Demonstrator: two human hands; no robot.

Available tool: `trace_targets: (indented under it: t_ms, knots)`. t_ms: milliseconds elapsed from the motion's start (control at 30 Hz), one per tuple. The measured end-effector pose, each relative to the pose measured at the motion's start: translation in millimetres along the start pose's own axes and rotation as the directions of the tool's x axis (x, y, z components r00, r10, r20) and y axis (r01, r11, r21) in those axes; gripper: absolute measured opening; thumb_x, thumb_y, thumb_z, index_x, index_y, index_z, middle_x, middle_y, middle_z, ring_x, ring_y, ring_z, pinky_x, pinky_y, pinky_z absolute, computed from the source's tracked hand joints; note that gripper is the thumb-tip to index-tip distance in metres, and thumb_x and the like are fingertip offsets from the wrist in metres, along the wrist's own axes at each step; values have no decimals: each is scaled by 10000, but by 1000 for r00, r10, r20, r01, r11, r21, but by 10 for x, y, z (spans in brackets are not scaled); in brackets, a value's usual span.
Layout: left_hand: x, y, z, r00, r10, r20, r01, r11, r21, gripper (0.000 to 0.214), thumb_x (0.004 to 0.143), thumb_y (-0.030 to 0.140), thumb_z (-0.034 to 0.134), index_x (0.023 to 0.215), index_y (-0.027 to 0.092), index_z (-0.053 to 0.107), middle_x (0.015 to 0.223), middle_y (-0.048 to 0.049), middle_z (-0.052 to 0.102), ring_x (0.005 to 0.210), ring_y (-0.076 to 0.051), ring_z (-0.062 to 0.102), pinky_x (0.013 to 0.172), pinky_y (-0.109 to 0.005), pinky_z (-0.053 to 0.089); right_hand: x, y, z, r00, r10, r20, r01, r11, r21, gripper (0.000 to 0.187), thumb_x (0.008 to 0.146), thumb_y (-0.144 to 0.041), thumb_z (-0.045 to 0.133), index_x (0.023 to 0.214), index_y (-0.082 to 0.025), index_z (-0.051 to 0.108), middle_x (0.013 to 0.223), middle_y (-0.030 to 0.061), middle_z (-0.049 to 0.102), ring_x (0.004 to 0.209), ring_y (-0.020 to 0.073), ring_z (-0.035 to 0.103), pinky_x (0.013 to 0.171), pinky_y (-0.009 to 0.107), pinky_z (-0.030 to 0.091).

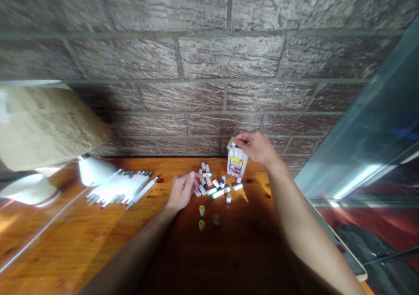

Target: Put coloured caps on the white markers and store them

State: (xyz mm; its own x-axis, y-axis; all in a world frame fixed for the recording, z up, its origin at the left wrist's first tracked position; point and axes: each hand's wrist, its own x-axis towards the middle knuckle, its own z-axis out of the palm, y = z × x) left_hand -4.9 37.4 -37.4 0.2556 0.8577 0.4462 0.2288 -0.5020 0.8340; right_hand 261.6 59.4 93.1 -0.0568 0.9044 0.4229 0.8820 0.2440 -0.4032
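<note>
A wall (225, 57) of rough, grey-brown blocks with grey mortar rises behind a glossy orange-brown wooden worktop (65, 247) with dark knots. Bright light falls across the worktop's left side; its near middle is in deep shadow. At right slants a blurred blue-grey panel (356, 125), perhaps glass, with a white streak of light (358, 186) and a reddish surface (363, 218) below.

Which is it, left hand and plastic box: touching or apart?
Apart: the head view plainly shows tabletop between the left hand and the box.
</note>
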Motion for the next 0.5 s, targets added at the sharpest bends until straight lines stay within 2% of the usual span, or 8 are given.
trace_targets:
  t_ms: [133,333,500]
  knots:
    - [-3,0,-6,1000,1,6,-1,1000,5,592,1017,551,344,752,149,687,538,-15,618,455,-110,518,517,-242,420,-5,-9,8,1000,14,13,-13,1000,-16,220,905,-240,588,895,-245,808,911,15,818,872,204,760,870,296,512]
    - [-3,20,-1,1000,-14,2,14,1000,16,610,1000,598,341,822,150,714,524,-9,609,462,-123,523,507,-246,412,-8,-8,18,1000,9,8,-9,1000,-15,227,903,-228,584,886,-258,809,910,6,819,885,208,762,874,305,511]
    - [-5,9,-4,1000,-14,8,14,1000,20,621,1006,585,335,707,161,675,554,-26,639,471,-121,531,525,-251,424,-5,-8,18,1000,17,4,-17,999,-27,227,913,-246,582,897,-254,808,899,10,817,866,208,758,873,308,510]
